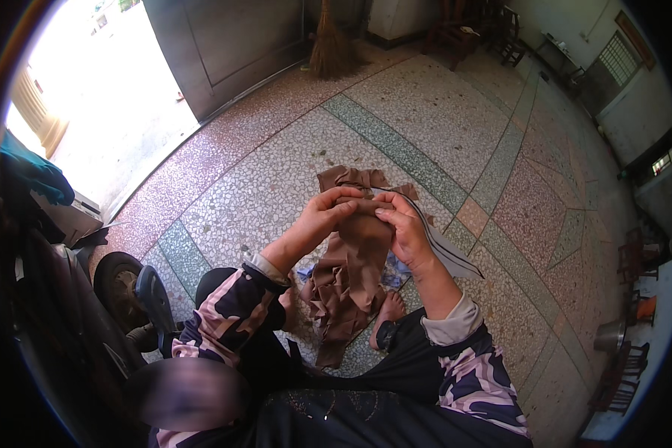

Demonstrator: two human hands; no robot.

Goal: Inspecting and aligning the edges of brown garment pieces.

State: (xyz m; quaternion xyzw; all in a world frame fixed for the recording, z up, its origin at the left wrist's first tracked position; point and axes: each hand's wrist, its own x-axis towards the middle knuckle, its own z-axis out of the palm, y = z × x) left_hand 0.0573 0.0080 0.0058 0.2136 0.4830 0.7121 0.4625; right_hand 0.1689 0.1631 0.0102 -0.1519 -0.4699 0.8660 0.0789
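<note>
Head view; pinched grips (322, 213) (407, 230) on cloth (362, 261)

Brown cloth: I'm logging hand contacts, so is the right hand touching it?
Touching. The head view shows it: the right hand's thumb lies on the brown cloth near its raised upper end, with no gap between.

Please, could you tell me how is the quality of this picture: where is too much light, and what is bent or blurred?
In the head view, the doorway is glaring, nearly washed out; in the head view, the floor lines bend and the rim goes black; also in the head view, a round patch at lower left is blurred, while the fingers and brown cloth look fairly clear.
</note>
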